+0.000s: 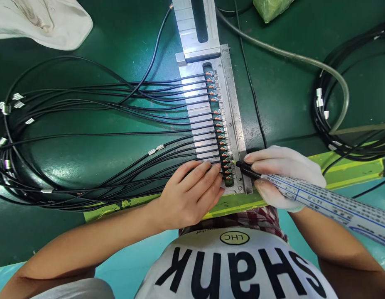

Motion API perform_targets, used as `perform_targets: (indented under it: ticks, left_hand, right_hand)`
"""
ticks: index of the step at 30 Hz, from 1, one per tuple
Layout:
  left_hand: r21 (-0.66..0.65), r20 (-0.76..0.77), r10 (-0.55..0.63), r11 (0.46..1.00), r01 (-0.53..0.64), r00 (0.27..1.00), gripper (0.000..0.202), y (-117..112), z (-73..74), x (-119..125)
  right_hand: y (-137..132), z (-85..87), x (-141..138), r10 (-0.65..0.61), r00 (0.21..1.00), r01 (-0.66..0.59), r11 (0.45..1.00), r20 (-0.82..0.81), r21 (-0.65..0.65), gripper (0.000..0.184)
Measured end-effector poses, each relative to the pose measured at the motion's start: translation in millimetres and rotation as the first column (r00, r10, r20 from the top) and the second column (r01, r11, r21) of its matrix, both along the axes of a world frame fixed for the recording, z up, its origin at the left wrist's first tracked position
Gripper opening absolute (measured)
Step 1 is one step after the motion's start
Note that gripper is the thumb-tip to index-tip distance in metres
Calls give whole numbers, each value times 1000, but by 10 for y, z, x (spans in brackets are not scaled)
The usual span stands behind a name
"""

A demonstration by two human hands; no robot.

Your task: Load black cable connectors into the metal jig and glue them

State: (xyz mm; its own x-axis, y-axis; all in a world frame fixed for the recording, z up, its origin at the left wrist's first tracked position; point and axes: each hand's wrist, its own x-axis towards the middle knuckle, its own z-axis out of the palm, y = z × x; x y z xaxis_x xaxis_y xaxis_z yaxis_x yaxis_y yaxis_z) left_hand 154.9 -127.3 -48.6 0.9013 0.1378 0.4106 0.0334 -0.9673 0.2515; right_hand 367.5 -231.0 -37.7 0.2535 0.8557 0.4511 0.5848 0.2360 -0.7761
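Note:
My bare left hand (192, 193) lies over the lower end of a metal fixture (204, 141), its fingers stretched out side by side across the black cables (167, 133). Its thumb is hidden. In the fixture's slot sits a row of small connectors (217, 118) with orange and green parts, one at each cable's end. My white-gloved right hand (282, 174) is closed around a labelled tube with a black nozzle (323, 201). The nozzle's tip points left at the lower connectors, close to my left fingertips; whether it touches them I cannot tell.
A metal slide (197, 29) stands at the fixture's far end. Cable coils lie at left, and another coil (323, 108) at right. A clear hose (288, 54) curves over the green table (273, 95). White cloth (55, 20) and a green bundle (270, 6) lie farther back.

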Motion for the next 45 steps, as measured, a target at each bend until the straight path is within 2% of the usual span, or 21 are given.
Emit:
perform_targets:
  ticks: [13,18,26,33,45]
  left_hand:
    - [-15,8,-14,1000,14,1000,26,2,-5,0]
    - [-16,12,-8,1000,8,1000,26,1,3,7]
    - [-26,2,0,1000,0,1000,25,5,24,11]
    - [-31,-3,-4,1000,4,1000,25,7,28,11]
    - [-31,11,-11,999,11,1000,27,6,26,13]
  right_hand:
    - [-16,12,17,7,998,-3,998,62,-64,14]
    - [-16,-13,50,48,998,-46,999,46,-27,16]
    - [1,25,34,53,999,-52,998,14,-37,15]
    - [-10,20,60,118,993,-117,993,11,-29,14]
    - [-1,45,32,77,997,-76,997,21,-24,8]
